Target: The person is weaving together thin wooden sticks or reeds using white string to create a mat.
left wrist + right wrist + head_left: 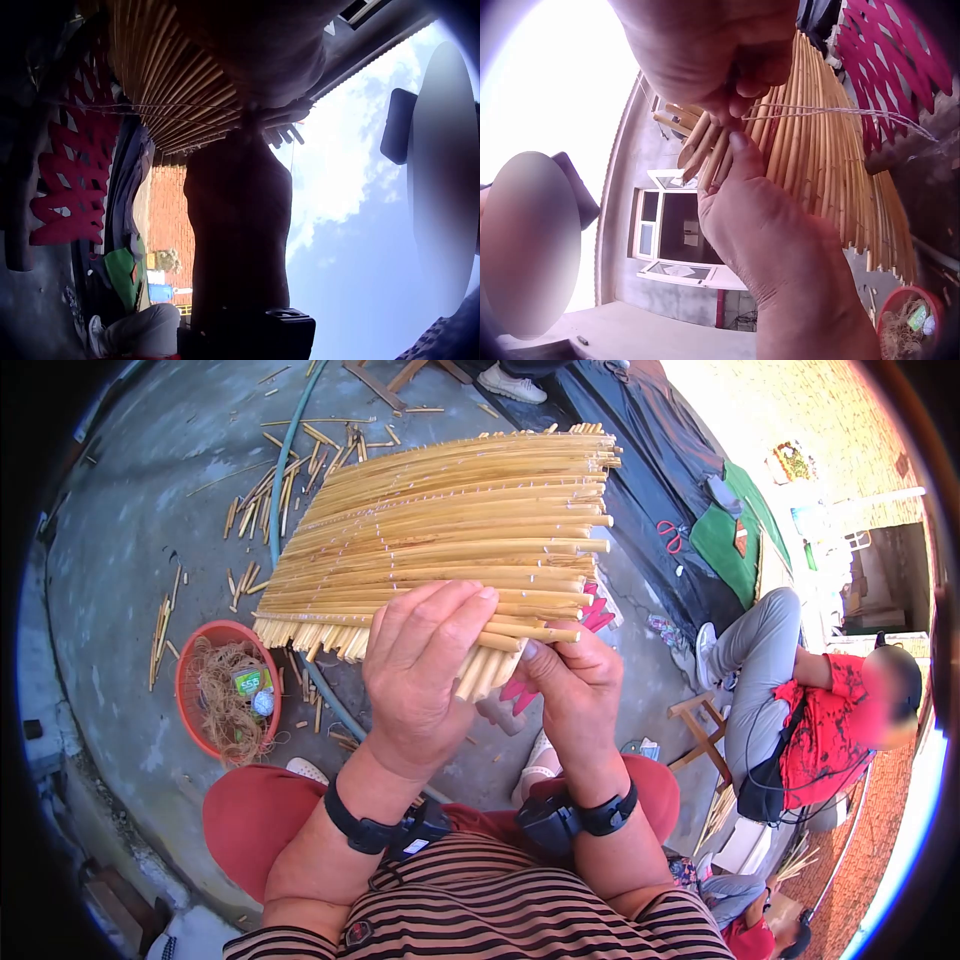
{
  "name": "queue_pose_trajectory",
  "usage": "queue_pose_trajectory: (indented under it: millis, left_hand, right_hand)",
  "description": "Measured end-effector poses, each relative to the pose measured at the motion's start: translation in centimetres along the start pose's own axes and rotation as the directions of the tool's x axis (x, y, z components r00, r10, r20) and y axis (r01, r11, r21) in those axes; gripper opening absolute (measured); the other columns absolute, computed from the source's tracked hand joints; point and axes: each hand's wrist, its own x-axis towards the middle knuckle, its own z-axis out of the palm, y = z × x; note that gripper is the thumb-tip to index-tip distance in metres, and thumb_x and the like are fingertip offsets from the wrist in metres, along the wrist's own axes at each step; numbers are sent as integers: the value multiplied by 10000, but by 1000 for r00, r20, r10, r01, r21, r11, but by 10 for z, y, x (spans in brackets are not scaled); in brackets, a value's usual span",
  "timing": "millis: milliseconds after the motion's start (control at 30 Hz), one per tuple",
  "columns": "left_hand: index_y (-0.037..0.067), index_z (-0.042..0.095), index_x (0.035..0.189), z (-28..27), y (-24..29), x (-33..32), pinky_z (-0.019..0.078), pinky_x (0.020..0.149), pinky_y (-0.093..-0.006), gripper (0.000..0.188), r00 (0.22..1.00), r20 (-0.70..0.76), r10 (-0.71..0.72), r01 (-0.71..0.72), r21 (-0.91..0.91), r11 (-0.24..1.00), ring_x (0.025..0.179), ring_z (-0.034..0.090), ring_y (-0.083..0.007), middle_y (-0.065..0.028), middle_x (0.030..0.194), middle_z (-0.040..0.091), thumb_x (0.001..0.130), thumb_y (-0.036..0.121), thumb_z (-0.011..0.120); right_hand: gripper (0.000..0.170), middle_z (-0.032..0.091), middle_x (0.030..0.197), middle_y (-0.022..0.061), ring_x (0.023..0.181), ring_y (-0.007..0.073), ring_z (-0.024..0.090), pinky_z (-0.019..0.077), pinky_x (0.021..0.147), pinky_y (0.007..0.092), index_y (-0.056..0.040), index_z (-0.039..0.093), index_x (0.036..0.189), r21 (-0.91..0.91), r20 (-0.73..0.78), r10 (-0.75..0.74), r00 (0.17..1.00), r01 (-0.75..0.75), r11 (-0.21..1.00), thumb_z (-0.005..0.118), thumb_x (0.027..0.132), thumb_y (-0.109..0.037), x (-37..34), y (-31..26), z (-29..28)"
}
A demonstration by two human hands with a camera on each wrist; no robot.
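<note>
A mat of yellow reed stalks (440, 530), bound with rows of white string, slants up in front of me. My left hand (425, 650) grips its near edge, fingers laid over the top and the thumb on the underside in the right wrist view. My right hand (580, 690) pinches the mat at the near right corner, its thumb against the stalk ends (487, 672). A doubled white string (832, 112) runs from the right hand's curled fingertips across the underside; I cannot tell whether they hold it too.
Magenta webbing (870, 75) on a frame is below the mat. On the concrete floor stand a red basket (187, 705) of tangled fibre, loose reed offcuts (287, 490) and a hose (282, 460). Red scissors (670, 536) lie on dark sheeting. A person in red (830, 730) sits at right.
</note>
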Motion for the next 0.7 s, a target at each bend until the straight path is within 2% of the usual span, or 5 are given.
queue_pose_trajectory:
  millis: [133, 267, 533, 700]
  left_hand:
    - [23, 633, 1060, -5, 2, 3, 466, 835, -371, 384, 999, 52, -11, 11, 1, 1000, 967, 600, -298, -124, 1048, 641, 679, 24, 677]
    - [12, 634, 1059, -7, 5, 6, 469, 850, -366, 381, 997, 70, -17, 15, 26, 1000, 974, 599, -306, -134, 1046, 644, 680, -7, 668]
    - [6, 634, 1051, -6, 5, 7, 463, 849, -369, 375, 998, 67, -22, 21, 3, 1000, 972, 594, -309, -140, 1046, 639, 677, 0, 659]
    - [34, 635, 1063, -5, -1, 3, 447, 796, -387, 403, 999, 34, 19, -19, 9, 1000, 936, 589, -285, -109, 1031, 625, 664, 82, 665]
  right_hand:
    - [120, 605, 756, 15, 633, 55, 521, 417, 542, 207, 19, 660, 969, -35, 18, -22, 1000, 23, 999, 607, 862, 17, 2, 0, -2]
    - [112, 607, 755, 15, 628, 51, 520, 406, 528, 202, 17, 659, 969, 12, 14, 0, 1000, -1, 1000, 610, 870, 1, 3, 2, -2]
    - [100, 602, 696, -4, 573, 35, 499, 385, 498, 186, -3, 660, 966, -28, -26, 98, 995, -98, 995, 614, 889, -46, -1, -3, -2]
    - [126, 610, 686, 5, 566, 44, 524, 393, 497, 179, -8, 649, 974, -22, 63, 90, 994, -88, 996, 617, 897, -101, -4, -1, -10]
